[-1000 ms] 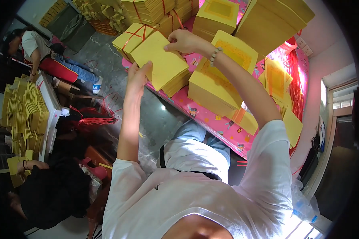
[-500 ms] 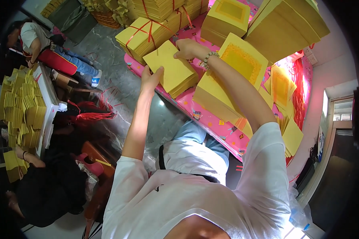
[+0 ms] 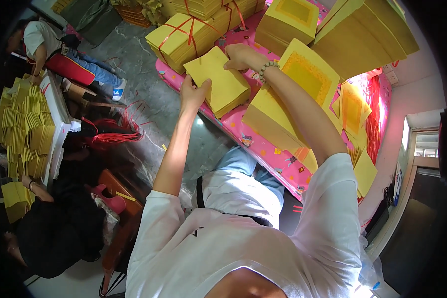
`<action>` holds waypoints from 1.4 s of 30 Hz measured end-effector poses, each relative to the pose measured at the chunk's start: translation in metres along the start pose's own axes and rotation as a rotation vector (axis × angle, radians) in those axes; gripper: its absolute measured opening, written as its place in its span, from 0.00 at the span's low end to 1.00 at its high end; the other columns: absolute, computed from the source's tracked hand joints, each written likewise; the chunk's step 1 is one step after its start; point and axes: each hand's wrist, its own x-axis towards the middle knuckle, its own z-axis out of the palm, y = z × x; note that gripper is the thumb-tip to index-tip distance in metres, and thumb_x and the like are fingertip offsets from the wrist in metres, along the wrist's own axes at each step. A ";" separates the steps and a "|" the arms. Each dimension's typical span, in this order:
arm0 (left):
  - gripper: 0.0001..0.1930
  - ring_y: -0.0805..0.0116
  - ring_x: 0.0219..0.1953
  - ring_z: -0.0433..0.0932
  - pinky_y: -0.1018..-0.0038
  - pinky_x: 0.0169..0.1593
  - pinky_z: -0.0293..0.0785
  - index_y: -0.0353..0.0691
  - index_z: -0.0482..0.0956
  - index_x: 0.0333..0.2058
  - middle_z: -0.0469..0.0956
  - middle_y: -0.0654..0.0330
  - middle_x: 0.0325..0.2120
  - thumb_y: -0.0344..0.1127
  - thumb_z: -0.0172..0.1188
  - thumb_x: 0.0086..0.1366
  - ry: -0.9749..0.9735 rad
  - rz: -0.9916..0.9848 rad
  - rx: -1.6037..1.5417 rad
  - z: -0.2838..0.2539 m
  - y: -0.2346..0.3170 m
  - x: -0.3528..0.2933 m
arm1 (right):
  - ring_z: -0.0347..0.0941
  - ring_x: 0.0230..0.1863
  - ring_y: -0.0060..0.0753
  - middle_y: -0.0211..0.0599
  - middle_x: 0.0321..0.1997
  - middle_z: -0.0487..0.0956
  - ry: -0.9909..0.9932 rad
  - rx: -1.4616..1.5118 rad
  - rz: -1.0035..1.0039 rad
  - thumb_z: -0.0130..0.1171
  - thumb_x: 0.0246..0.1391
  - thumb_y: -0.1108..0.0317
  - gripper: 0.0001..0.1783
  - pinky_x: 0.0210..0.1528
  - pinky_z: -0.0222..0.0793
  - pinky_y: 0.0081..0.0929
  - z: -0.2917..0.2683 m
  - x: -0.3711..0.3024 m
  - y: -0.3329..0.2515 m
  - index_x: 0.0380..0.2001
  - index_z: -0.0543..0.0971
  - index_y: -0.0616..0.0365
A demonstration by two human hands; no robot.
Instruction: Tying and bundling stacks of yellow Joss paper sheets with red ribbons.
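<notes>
Left hand (image 3: 192,95), right hand (image 3: 242,56): grasping paper stack (image 3: 219,79) | at tabletop (image 3: 261,149) front edge | stack shifted — tied bundle (image 3: 175,38) more exposed

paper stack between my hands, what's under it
Pink tablecloth shows beside the yellow paper stack, toward the right; whatever lies directly beneath is covered, so I can't tell.

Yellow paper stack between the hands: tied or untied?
Untied, as far as shows: no tie crosses the visible top of the yellow paper stack, unlike the bundle behind it, bound with red ribbon.
</notes>
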 end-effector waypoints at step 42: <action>0.21 0.44 0.49 0.67 0.52 0.50 0.63 0.45 0.76 0.45 0.71 0.47 0.43 0.43 0.63 0.52 0.108 0.379 0.936 -0.002 0.032 -0.010 | 0.75 0.29 0.37 0.40 0.27 0.77 0.523 0.251 -0.167 0.61 0.51 0.61 0.14 0.33 0.70 0.31 -0.017 -0.246 0.017 0.34 0.76 0.60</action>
